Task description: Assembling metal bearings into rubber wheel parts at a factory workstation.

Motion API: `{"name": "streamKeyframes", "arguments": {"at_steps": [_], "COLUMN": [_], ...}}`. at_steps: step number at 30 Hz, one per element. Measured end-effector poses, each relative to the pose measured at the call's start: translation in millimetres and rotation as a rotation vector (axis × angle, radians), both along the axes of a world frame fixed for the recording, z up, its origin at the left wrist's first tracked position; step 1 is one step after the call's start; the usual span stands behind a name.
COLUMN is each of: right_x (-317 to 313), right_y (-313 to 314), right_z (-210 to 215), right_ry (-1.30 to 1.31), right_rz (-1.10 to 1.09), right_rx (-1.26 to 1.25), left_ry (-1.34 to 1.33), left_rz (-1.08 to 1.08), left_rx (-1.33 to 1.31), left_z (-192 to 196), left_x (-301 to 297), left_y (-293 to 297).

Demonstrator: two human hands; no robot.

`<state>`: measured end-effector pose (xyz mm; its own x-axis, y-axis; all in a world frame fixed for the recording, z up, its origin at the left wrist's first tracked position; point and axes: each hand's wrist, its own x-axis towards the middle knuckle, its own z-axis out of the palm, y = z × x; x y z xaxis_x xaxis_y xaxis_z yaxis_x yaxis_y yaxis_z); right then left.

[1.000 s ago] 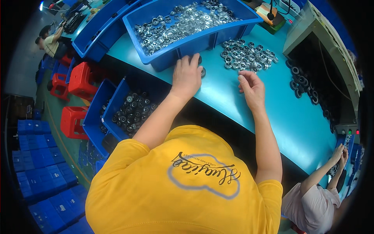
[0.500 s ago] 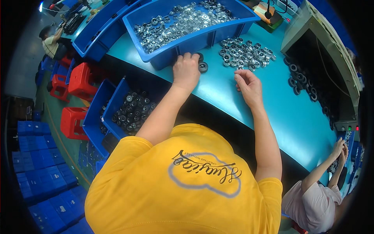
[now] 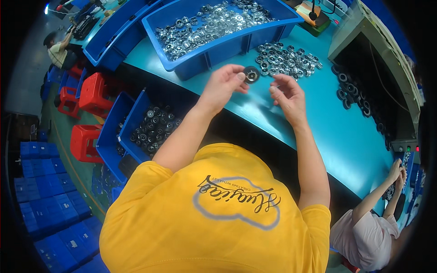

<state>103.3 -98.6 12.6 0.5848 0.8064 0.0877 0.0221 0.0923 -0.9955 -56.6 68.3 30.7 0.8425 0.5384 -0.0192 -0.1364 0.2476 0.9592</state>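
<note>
My left hand (image 3: 224,88) pinches a small black wheel (image 3: 251,74) with a pale hub between thumb and fingers, above the turquoise tabletop (image 3: 314,116). Just right of the wheel is my right hand (image 3: 289,99), its fingers loosely bent and apart from the thumb. Nothing shows between them. Beyond both hands lies a loose pile of shiny clear-and-silver hubs (image 3: 284,61) on the table. Whether a second wheel sits behind the held one, I cannot tell.
A large blue bin (image 3: 182,69) of shiny hubs stands at the back. Black wheels (image 3: 350,91) lie beside a grey machine housing (image 3: 387,50) at right. Lower left, another blue bin (image 3: 132,136) holds dark wheels, near red stools (image 3: 86,143). A co-worker (image 3: 364,236) sits at lower right.
My left hand has lifted from the table by the blue bin and moved right with a black wheel. My right hand has shifted slightly, its fingers opening toward the wheel.
</note>
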Motion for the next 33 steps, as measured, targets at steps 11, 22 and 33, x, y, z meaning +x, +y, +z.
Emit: {"name": "streamKeyframes", "arguments": {"at_steps": [11,22,33], "right_x": [2,3,0], "right_y": [-2,-2,0], "right_z": [-3,-6,-9], "right_ry": [0.024,0.148,0.097], "right_rz": [0.129,0.199,0.079], "right_rx": [0.092,0.036,0.109], "left_ry": [0.046,0.070,0.083], "left_rz": [-0.130,-0.083,0.031], "left_rx": [0.049,0.122,0.455], "left_z": [-3,-8,-14], "left_x": [16,20,21], "left_y": [-30,-28,-40]}}
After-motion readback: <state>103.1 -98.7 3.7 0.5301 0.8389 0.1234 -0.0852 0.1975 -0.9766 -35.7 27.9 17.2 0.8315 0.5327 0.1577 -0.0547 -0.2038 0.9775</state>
